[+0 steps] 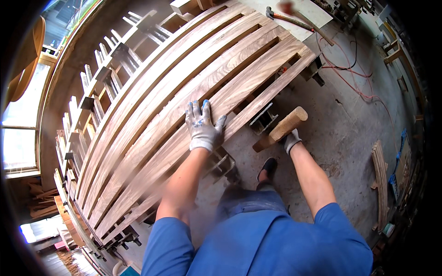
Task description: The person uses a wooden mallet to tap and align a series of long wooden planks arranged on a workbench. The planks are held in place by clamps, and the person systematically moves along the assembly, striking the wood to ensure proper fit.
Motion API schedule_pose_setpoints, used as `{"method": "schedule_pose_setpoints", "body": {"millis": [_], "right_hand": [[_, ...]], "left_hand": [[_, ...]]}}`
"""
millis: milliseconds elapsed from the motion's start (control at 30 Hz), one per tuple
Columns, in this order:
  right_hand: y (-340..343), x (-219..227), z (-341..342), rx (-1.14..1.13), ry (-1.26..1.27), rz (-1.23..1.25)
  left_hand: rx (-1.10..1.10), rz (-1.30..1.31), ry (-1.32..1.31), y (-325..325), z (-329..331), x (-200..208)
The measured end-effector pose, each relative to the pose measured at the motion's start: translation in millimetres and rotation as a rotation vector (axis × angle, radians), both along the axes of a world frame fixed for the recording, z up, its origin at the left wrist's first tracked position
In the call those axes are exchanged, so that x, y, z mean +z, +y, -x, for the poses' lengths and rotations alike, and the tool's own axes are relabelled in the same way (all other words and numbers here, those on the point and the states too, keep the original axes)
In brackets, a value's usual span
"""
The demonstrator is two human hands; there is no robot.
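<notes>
My left hand (203,128), in a pale work glove with blue fingertips, lies flat with fingers stretched out on a wooden board (251,94). This board is one of several long brown boards set side by side with narrow gaps between them. Off the boards' near right edge, my right hand (292,139), also gloved, grips a wooden mallet (286,127) with a thick, blocky body. The mallet hangs tilted in the air over the floor, and it partly hides my right fingers.
Metal clamp bars (125,59) stick out along the boards' far side. A hammer (287,19) lies on a pale panel at the top. Red cord (354,87) trails over the concrete floor (317,168). Wood strips (380,184) lie at the right; a window (20,124) is at the left.
</notes>
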State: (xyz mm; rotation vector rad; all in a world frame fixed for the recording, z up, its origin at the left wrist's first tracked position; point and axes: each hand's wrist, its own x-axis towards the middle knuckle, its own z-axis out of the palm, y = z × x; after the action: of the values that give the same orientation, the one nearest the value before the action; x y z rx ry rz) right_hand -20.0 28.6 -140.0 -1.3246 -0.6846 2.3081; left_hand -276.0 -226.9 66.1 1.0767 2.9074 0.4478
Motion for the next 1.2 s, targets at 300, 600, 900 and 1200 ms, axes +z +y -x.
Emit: {"method": "schedule_pose_setpoints", "body": {"millis": [300,600,900,1200], "right_hand": [[-70.5,215.0,20.5,0.089,0.072,-0.882],[-177.3,92.1,-9.3,0.461,-0.022,0.134],[-138.6,-18.0,5.2,0.014,0.489,0.591],[14.0,37.0,14.1,-0.222,0.179,0.113]], "left_hand": [[0.022,-0.013,0.007,-2.6,1.1,-1.6],[0.024,0.082,-0.015,-1.8,1.0,-0.2],[0.027,0.077,-0.015,-0.7,0.5,-1.1],[0.033,0.026,0.014,-7.4,4.4,-10.4]]}}
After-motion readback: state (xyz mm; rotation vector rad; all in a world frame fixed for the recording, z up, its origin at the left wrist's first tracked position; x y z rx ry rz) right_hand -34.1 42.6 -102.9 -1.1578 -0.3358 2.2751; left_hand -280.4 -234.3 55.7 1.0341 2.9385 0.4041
